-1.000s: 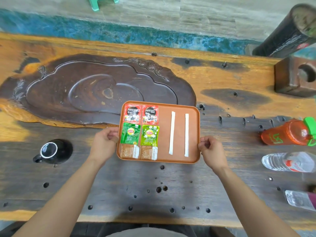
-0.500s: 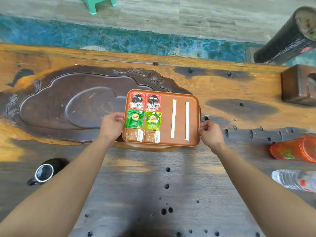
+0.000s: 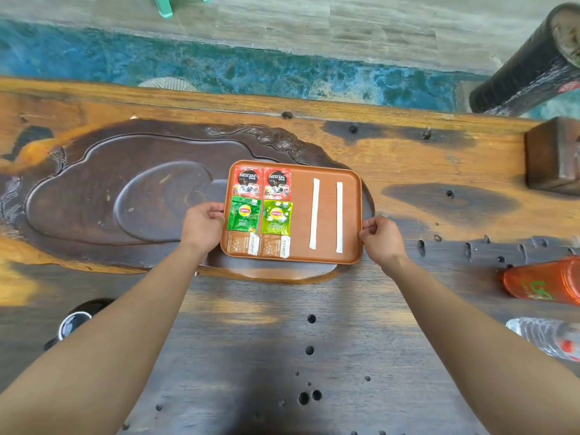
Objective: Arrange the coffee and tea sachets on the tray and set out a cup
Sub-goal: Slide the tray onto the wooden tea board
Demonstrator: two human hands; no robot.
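Note:
An orange-brown tray [image 3: 301,215] sits over the right end of the dark carved wooden tea board [image 3: 125,196]. My left hand [image 3: 201,226] grips its left rim and my right hand [image 3: 381,238] grips its right rim. On the tray's left lie two red Nescafe coffee sachets [image 3: 262,185], two green Lipton tea sachets [image 3: 260,215] below them, and two brown sachets [image 3: 259,244] at the near edge. Two white stick sachets [image 3: 326,216] lie upright on the right half. A black cup [image 3: 75,323] stands near the table's left front, partly hidden by my left forearm.
An orange bottle [image 3: 543,285] and a clear water bottle [image 3: 546,339] lie at the right edge. A brown wooden block [image 3: 554,158] and a dark cylinder [image 3: 530,67] stand at the back right. The table top [image 3: 282,356] has several holes.
Both hands have carried the tray away from me, from the dark table front onto the right end of the carved tea board. The sachets kept their places.

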